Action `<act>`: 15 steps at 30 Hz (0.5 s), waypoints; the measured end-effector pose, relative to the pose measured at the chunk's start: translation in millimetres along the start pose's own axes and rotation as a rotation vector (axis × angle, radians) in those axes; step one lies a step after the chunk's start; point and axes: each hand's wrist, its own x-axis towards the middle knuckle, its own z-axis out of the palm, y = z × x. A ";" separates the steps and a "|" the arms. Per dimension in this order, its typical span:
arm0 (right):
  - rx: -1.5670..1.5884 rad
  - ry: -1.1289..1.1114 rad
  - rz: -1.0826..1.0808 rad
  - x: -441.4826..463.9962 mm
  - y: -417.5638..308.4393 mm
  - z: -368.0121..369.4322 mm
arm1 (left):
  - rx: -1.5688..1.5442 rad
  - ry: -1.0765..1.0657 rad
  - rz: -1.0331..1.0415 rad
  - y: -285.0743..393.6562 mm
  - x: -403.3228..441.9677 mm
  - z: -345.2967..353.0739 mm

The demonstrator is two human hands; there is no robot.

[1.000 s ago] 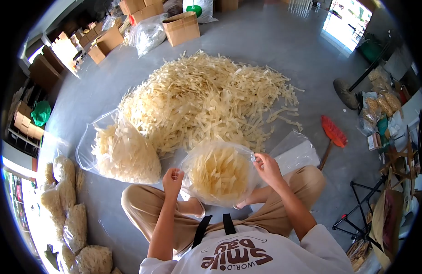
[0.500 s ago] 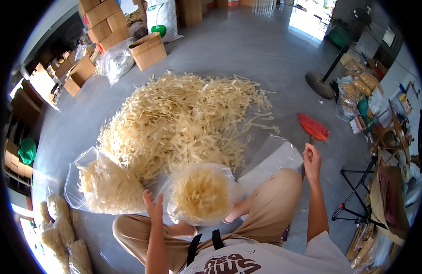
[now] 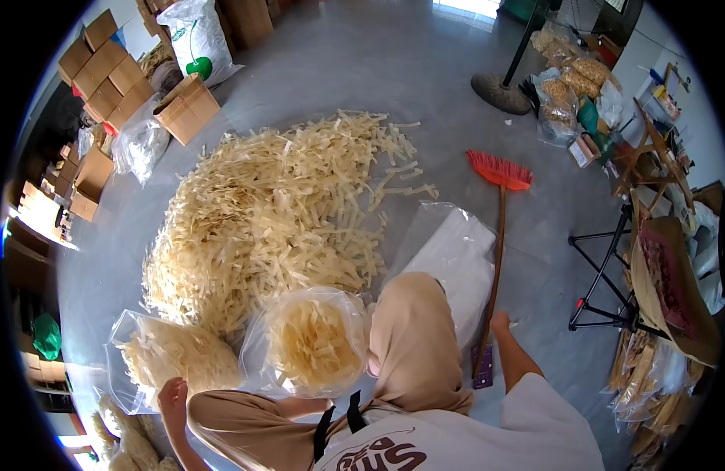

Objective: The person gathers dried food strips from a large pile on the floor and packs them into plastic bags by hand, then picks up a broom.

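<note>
My left hand (image 3: 172, 402) is beside my left knee, in front of a clear plastic bag (image 3: 174, 357) filled with pale flat strips. Its fingers are loosely bent, with nothing seen in them. Between my legs stands another clear bag (image 3: 311, 341), its mouth facing up and pale yellow strips inside. My right hand (image 3: 500, 323) is low at my right side, near the wooden handle of a red broom (image 3: 500, 174). Its fingers are small and mostly hidden, and I cannot tell whether they touch anything. Ahead lies a large heap of strips (image 3: 260, 212).
Flat clear plastic bags (image 3: 456, 259) lie by my right knee. A flat purple thing (image 3: 483, 369) is near the broom handle's end. Cardboard boxes (image 3: 186, 110) stand back left. A black stand base (image 3: 500, 94), filled bags (image 3: 578, 82) and a folding stool (image 3: 613, 275) are right.
Both hands have moved down and outward, the left toward my left knee, the right lower beside the broom. My right knee now stands higher over the flat bags. The view has turned.
</note>
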 end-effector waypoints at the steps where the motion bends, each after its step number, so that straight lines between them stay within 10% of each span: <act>1: 0.001 -0.007 0.010 -0.7 6.0 8.2 | -0.105 -0.036 -0.039 -10.9 -2.8 5.9; 10: 0.141 0.114 0.035 -24.3 10.8 26.3 | -0.323 -0.049 -0.175 -28.4 -0.9 19.5; 15: 0.110 -0.237 0.089 -25.0 7.5 21.3 | -0.280 -0.044 -0.150 -46.9 4.6 16.4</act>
